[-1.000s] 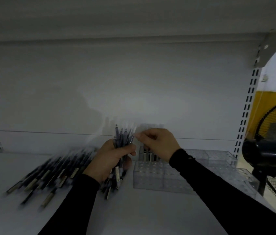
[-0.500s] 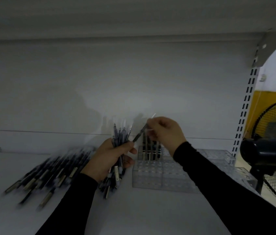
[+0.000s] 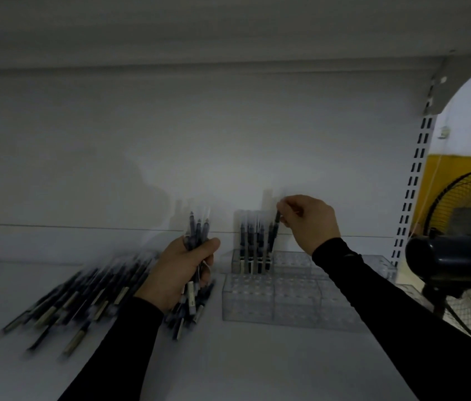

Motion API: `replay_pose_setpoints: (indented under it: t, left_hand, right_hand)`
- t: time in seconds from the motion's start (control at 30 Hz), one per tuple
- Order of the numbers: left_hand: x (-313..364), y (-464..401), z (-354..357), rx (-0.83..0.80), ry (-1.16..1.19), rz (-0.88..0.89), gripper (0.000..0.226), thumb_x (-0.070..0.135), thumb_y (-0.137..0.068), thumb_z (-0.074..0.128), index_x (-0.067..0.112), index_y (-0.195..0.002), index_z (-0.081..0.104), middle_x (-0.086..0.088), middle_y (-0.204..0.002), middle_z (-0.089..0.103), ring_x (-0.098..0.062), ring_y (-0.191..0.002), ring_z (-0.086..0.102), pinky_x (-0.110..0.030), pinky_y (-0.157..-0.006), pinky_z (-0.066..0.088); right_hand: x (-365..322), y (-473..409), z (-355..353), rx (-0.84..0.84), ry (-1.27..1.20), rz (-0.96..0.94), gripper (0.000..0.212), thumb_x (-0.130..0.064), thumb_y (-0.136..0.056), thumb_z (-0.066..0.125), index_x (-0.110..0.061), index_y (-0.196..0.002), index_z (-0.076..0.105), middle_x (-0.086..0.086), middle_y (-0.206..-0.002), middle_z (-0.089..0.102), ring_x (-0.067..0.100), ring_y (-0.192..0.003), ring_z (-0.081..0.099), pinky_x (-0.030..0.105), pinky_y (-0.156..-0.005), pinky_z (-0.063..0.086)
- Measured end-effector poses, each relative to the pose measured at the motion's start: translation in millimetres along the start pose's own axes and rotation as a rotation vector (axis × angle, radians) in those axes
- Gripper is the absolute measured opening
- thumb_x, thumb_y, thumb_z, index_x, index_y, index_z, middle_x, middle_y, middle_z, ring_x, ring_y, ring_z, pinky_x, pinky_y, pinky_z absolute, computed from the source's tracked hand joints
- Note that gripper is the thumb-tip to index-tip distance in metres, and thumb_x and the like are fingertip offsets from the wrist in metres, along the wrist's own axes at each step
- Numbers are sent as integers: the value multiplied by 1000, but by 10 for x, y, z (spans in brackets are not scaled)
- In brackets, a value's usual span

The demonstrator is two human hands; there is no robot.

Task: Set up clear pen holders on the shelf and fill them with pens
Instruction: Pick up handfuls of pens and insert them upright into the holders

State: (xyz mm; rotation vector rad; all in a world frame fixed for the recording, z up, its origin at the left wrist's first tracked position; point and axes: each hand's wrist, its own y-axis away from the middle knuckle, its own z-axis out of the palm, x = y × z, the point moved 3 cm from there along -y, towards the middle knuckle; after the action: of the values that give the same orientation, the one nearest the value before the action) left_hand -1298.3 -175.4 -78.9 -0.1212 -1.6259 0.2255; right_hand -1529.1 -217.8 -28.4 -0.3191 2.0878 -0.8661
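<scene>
Currently right hand [image 3: 311, 224] pinches dark pen [image 3: 274, 231] over clear plastic holder [image 3: 275, 296]'s back-left cells; left hand [image 3: 183, 270] at 9 o'clock grips pen bundle [image 3: 198, 231].

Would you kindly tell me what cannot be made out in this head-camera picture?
- Loose pens on the shelf: motion blur, uncountable.
- Bundle of pens: left hand hides its middle.
- Clear pen holders: right sleeve covers their right side.
- Fan: cut off at the right edge.
</scene>
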Motion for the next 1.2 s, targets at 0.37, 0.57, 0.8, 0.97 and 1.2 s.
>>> replay_pose_setpoints:
  t: [0.37, 0.57, 0.8, 0.97, 1.2]
  left_hand:
    - [21, 22, 29, -18, 7, 6, 28, 18, -93, 63, 5, -70, 55, -5, -61, 58, -18, -40, 48, -24, -42, 40]
    - [26, 33, 34, -25, 27, -2, 27, 17, -94, 61, 3, -71, 56, -6, -64, 58, -18, -42, 49, -26, -41, 41]
    - [40, 42, 70, -79, 8, -9, 25, 19, -95, 60, 0, -80, 65, -4, -62, 68, -17, -43, 52, -24, -41, 43]
    - [38, 52, 93, -151, -7, 6, 19, 20, -95, 61, 4, -92, 69, -10, -82, 74, -18, -47, 53, -25, -42, 42]
    - [48, 55, 95, -176, 27, 11, 16, 18, -95, 61, 7, -102, 70, -15, -92, 74, -19, -48, 54, -25, -43, 43]
  right_hand:
    - [55, 136, 200, -233, 241, -20, 28, -27, -98, 52, -7, -102, 71, 9, -96, 72, 21, -85, 65, 19, -78, 45]
    - [96, 163, 207, -268, 284, 43, 29, -32, -96, 55, -9, -102, 71, 6, -100, 71, 19, -90, 64, 18, -79, 44]
    - [-214, 278, 198, -209, 83, -30, 30, -39, -92, 58, -13, -84, 71, -1, -81, 70, 12, -73, 61, 19, -70, 45]
    - [-370, 407, 513, -455, -186, 119, 32, -49, -90, 57, -21, -96, 72, -10, -86, 68, 2, -75, 61, 14, -67, 44]
    - [-404, 381, 608, -398, -620, 317, 15, -22, -87, 69, -8, -86, 71, 0, -72, 67, 8, -63, 60, 20, -61, 50]
